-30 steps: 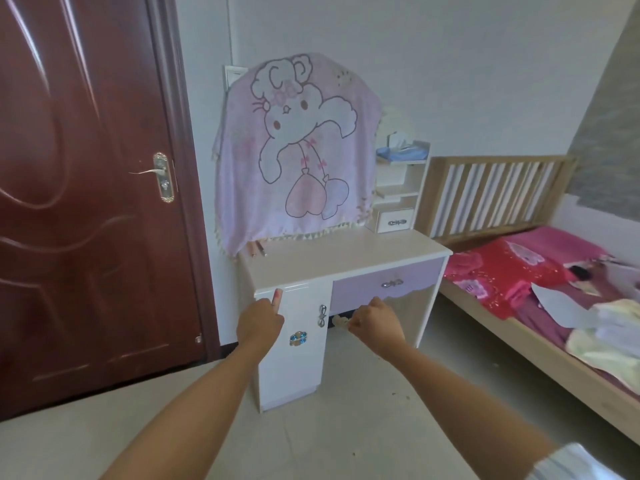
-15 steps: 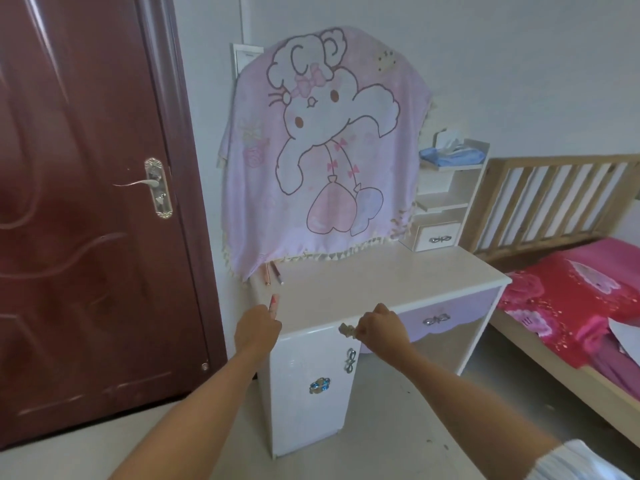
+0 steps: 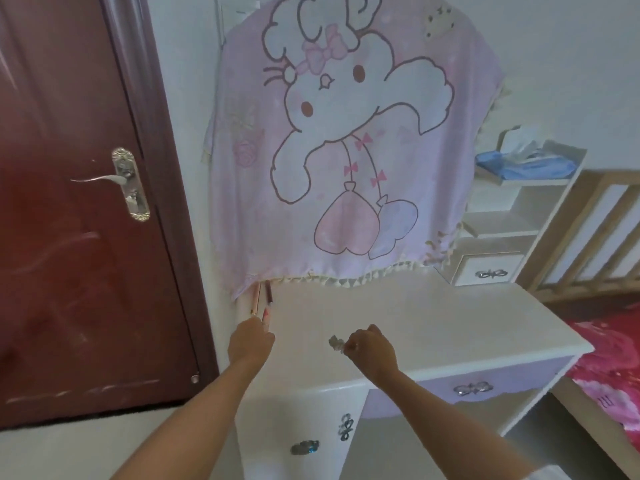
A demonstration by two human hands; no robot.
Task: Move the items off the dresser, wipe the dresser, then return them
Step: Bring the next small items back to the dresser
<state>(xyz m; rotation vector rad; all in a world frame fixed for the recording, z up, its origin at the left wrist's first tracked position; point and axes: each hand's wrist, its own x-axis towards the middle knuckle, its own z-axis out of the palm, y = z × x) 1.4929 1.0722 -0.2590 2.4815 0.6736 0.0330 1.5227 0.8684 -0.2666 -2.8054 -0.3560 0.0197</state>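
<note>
The white dresser (image 3: 433, 327) with a lilac drawer front stands against the wall. My left hand (image 3: 250, 342) hovers over its left edge and holds a small pink stick (image 3: 266, 315) that points up from its fingers. Two thin pencil-like sticks (image 3: 262, 296) lie at the dresser's back left corner, just beyond that hand. My right hand (image 3: 372, 346) is above the front middle of the top and pinches a small greyish hair clip (image 3: 336, 342).
A pink cartoon cloth (image 3: 349, 140) hangs over the mirror behind the dresser. Right of it is a small white shelf unit (image 3: 512, 230) with a blue tissue pack (image 3: 526, 164) on top. A dark red door (image 3: 79, 202) is on the left, a bed (image 3: 609, 362) on the right.
I have come closer to the dresser. Both hands have risen from the front edge to above the top, the left one reaching toward the back left corner.
</note>
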